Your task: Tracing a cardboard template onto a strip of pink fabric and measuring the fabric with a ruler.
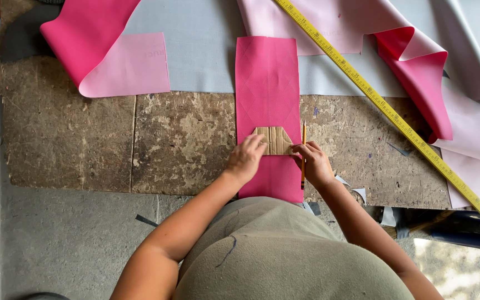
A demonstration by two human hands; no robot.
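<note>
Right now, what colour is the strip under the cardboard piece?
Bright pink strip, with faint crisscross lines; the head view shows it.

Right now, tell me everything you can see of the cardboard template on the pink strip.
The cardboard template is a small, flat, tan piece with clipped upper corners and faint grain lines. It lies across the pink strip, near its lower half. The left hand presses its left edge; the right hand holds a pencil upright along its right edge.

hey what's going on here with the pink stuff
A person is at a worn board table. Their left hand presses a small cardboard template flat on a pink strip, while the right hand holds a pencil upright against the template's right edge. A yellow measuring stick lies diagonally to the right, with more pink sheets around.
</note>
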